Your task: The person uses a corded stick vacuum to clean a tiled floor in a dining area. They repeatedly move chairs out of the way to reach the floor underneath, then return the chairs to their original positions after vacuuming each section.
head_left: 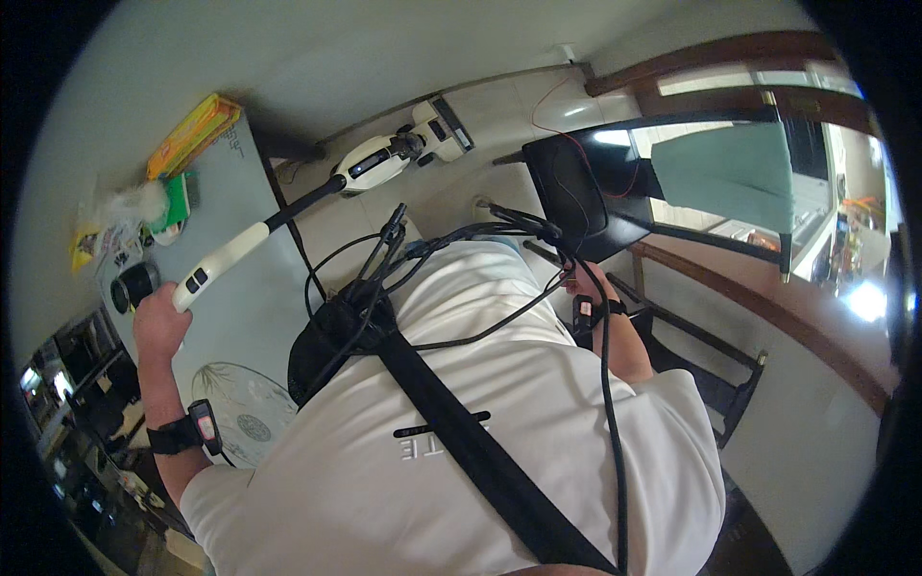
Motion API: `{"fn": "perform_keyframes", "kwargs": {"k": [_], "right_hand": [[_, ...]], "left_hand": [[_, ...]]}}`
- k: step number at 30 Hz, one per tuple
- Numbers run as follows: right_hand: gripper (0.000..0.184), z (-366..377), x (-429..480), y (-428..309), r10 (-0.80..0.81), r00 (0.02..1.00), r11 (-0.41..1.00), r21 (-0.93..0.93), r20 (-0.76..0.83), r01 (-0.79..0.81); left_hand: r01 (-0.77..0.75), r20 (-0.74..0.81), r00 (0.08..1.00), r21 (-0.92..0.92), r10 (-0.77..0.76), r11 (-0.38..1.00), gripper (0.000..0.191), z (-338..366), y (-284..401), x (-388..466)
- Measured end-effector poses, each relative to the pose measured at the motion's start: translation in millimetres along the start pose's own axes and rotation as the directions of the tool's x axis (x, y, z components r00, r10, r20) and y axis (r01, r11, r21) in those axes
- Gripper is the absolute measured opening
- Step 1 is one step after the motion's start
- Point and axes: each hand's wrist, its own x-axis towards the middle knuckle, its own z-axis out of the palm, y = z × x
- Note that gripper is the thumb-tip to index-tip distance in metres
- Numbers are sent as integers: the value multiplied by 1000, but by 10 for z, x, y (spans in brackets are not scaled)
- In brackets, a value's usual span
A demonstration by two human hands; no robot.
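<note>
My left hand [158, 320] is closed around the white handle [230, 263] of an upright floor cleaner, left of my body. A black tube runs from the handle to the cleaner's white body [371, 165], and its wide head [443, 129] rests on the tiled floor by the wall. My right hand [580, 281] is low at my right side, partly behind black cables [601, 309], beside a dark chair. Its fingers are bent, but whether they hold anything is unclear. Dark straps with small devices circle both forearms.
Left is a table [248, 209] with a yellow-orange box [194, 137], a green pack [176, 205], plastic bags and a black cup-like container [135, 286]. Right stand a black chair [565, 180] with a pale green cloth [724, 176] nearby, and another dark chair [691, 353]. A thin red cord crosses the floor.
</note>
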Motion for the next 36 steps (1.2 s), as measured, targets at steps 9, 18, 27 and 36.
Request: {"fn": "perform_keyframes", "kwargs": {"k": [9, 18, 27, 36], "right_hand": [[16, 15, 211, -384, 29, 996, 982, -187, 90, -12], [22, 30, 16, -1189, -152, 961, 858, -452, 232, 244], [22, 198, 296, -1701, -106, 947, 741, -611, 303, 279], [34, 1186, -355, -3068, -422, 736, 401, -619, 529, 675]], "left_hand": [[143, 76, 988, -69, -137, 987, 18, -322, 567, -778], [338, 284, 919, -216, -272, 916, 18, -207, 1020, -1525], [628, 381, 773, -346, -507, 697, 24, 371, 1297, -2337], [627, 593, 755, -778, -280, 45, 24, 64, 2073, -1996]]}}
